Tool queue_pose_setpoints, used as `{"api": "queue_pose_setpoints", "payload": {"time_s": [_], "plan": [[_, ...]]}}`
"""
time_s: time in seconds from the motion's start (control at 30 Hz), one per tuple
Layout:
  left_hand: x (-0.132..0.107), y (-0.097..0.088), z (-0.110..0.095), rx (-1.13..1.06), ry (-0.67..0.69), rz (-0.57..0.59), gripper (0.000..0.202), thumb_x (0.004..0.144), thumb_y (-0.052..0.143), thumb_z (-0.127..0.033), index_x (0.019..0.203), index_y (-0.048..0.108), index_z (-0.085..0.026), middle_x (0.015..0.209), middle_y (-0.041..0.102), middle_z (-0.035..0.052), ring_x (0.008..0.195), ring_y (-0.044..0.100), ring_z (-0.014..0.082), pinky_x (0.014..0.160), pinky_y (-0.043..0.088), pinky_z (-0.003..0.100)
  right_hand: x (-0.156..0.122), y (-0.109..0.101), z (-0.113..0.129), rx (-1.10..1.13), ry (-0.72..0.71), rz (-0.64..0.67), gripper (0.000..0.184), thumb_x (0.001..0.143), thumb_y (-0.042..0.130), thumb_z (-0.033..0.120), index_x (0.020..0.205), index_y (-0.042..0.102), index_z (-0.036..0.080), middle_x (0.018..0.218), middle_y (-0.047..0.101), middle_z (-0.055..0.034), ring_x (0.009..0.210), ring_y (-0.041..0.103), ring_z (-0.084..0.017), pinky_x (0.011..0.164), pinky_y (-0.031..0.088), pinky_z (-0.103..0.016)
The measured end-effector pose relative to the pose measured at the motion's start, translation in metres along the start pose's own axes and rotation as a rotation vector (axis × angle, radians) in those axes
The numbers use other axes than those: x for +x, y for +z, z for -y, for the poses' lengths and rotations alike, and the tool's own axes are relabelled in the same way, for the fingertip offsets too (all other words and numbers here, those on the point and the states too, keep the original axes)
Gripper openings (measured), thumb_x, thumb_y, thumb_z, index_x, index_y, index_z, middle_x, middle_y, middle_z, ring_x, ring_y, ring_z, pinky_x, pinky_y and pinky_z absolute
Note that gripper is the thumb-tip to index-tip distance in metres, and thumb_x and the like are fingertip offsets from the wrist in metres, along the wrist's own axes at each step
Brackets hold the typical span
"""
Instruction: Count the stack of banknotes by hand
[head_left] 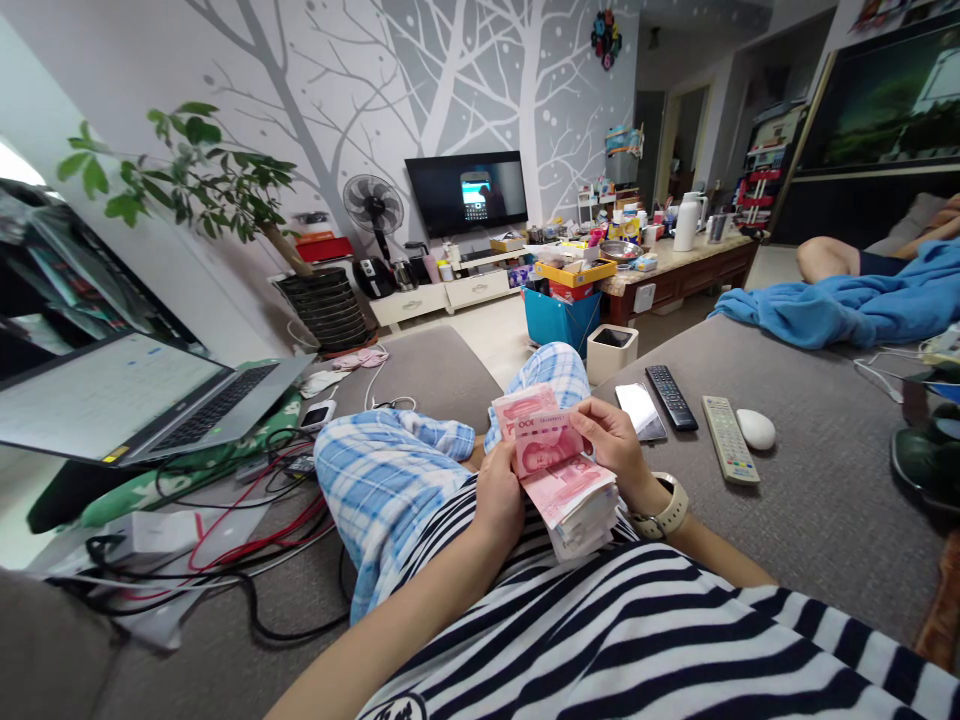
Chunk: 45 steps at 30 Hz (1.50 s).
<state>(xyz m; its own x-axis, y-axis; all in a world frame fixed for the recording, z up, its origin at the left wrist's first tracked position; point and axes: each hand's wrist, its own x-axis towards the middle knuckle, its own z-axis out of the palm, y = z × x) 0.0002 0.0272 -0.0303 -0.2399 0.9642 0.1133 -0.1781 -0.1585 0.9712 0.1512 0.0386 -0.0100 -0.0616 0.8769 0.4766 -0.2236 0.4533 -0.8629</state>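
A thick stack of pink 100 banknotes (574, 492) rests over my lap, its lower end fanned toward my striped shirt. My left hand (499, 500) is closed around the stack's left side, thumb along the edge. At the upper right, my right hand (611, 445) pinches the corner of a folded-over banknote (544, 447) that shows a printed portrait and the number 100. Further notes stick out beyond it at the top. The fingers beneath the stack are hidden. A pale watch is on my right wrist.
On the sofa to the right lie a phone (640, 411), a black remote (671, 397), a beige remote (730, 440) and a white mouse (756, 429). At left are an open laptop (217, 405) and tangled cables (247, 545). Another person's leg (829, 260) shows by a blue blanket (847, 300).
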Motion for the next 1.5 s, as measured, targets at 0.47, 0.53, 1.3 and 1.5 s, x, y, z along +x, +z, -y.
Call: {"api": "queue_pose_setpoints", "payload": {"time_s": [0.47,0.53,1.3,1.5], "plan": [[0.0007,-0.0028,0.0031,0.010,0.021,0.022,0.027,0.075,0.056,-0.038,0.078,0.073,-0.017,0.083,0.071,0.0081,0.085,0.062,0.0262,0.078,0.050,0.038,-0.0002,0.0000,0.0017,0.015,-0.001,0.007,0.029,0.083,0.062,0.042,0.068,0.056,0.018,0.057,0.043,0.0041,0.050,0.034,-0.009,0.046,0.026,-0.023],[0.0006,-0.0027,0.0032,0.016,0.031,0.014,0.027,0.076,0.055,-0.039,0.077,0.072,-0.017,0.082,0.071,0.0077,0.085,0.061,0.0260,0.077,0.050,0.038,-0.0002,-0.0001,0.0017,0.020,-0.002,0.009,0.028,0.083,0.061,0.041,0.069,0.056,0.018,0.057,0.043,0.0042,0.050,0.034,-0.009,0.046,0.026,-0.023],[-0.0024,0.0001,-0.0007,0.055,0.007,-0.022,0.031,0.077,0.051,-0.038,0.078,0.072,-0.015,0.081,0.070,0.0063,0.078,0.060,0.0212,0.073,0.050,0.033,0.0000,0.0000,0.0011,0.033,-0.014,0.011,0.026,0.084,0.061,0.038,0.069,0.056,0.017,0.057,0.044,0.0042,0.050,0.035,-0.009,0.047,0.026,-0.023],[0.0014,-0.0023,0.0050,0.070,0.017,0.003,0.032,0.078,0.049,-0.040,0.079,0.072,-0.016,0.079,0.070,0.0069,0.079,0.061,0.0227,0.074,0.050,0.036,-0.0004,0.0007,0.0025,0.031,-0.008,0.008,0.026,0.083,0.061,0.039,0.069,0.056,0.017,0.057,0.043,0.0042,0.049,0.034,-0.009,0.046,0.026,-0.023]]}}
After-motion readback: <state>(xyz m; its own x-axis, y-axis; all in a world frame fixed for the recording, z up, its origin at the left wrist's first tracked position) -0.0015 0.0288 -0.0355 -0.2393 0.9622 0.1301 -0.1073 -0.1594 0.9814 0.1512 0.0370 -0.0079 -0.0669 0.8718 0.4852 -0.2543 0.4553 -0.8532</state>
